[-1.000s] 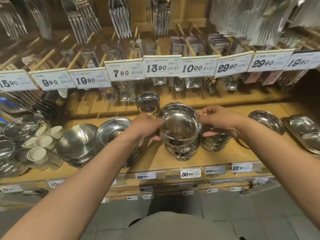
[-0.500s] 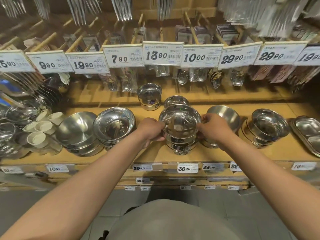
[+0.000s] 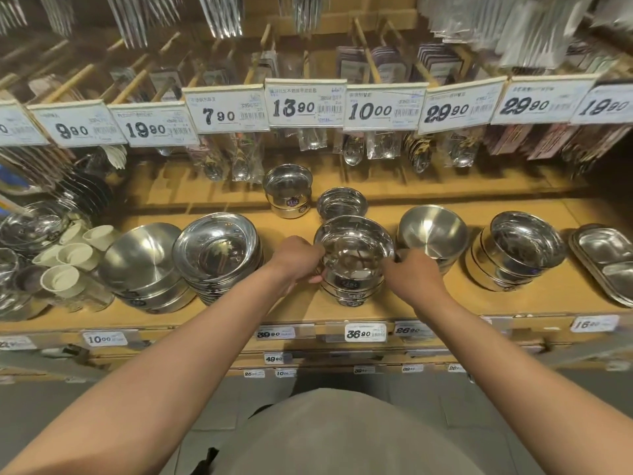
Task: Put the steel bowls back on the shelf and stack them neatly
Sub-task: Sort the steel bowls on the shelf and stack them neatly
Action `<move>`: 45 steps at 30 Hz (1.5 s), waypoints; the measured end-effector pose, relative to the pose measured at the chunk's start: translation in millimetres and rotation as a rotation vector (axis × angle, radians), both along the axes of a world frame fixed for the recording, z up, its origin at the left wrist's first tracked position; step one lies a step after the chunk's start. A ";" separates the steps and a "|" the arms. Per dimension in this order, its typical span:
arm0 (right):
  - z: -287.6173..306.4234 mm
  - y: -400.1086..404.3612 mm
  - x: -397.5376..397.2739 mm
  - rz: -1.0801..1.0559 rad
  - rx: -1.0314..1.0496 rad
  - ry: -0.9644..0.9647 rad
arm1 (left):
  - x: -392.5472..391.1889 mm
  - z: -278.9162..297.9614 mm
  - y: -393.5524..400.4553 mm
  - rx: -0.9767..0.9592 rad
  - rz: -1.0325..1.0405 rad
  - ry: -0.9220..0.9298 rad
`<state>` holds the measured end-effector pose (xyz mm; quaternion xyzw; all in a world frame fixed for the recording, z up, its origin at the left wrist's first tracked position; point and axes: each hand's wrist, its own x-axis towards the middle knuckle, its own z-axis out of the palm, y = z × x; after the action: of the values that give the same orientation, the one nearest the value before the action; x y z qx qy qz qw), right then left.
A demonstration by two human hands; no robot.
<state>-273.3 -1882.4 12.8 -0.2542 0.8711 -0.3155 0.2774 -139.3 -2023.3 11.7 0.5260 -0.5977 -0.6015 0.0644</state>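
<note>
A shiny steel bowl (image 3: 354,250) sits on top of a stack of matching bowls (image 3: 352,293) in the middle of the wooden shelf (image 3: 308,310). My left hand (image 3: 298,260) grips the top bowl's left side, fingers curled round its rim and wall. At the bowl's right side my right hand (image 3: 409,274) holds it, fingers curled against the rim. The bowl looks level on the stack. A smaller steel bowl (image 3: 342,204) stands just behind.
Other bowl stacks line the shelf: wide bowls (image 3: 219,248) and a matte bowl (image 3: 144,258) on the left, a matte bowl (image 3: 432,231) and a shiny stack (image 3: 524,248) on the right. Steel trays (image 3: 606,258) lie far right, white cups (image 3: 68,258) far left. Price tags (image 3: 305,102) and cutlery hang above.
The bowl came down from in front of me onto the stack. Both hands followed it down and now sit lower at its sides.
</note>
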 end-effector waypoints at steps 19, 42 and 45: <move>-13.9 -26.1 15.5 0.103 -0.033 -0.126 | 30.2 -8.6 -5.9 -0.212 0.061 -0.130; -18.3 -36.5 -1.8 0.042 -0.114 -0.341 | 27.5 -14.4 -3.1 -0.031 0.067 -0.035; -17.4 -36.3 -2.6 0.007 -0.141 -0.406 | 25.9 -18.4 -5.8 -0.023 0.105 -0.018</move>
<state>-275.9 -1918.7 -4.6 -0.2072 0.7722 -0.4194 0.4299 -113.4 -2029.1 -6.7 0.5614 -0.5767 -0.5856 0.0968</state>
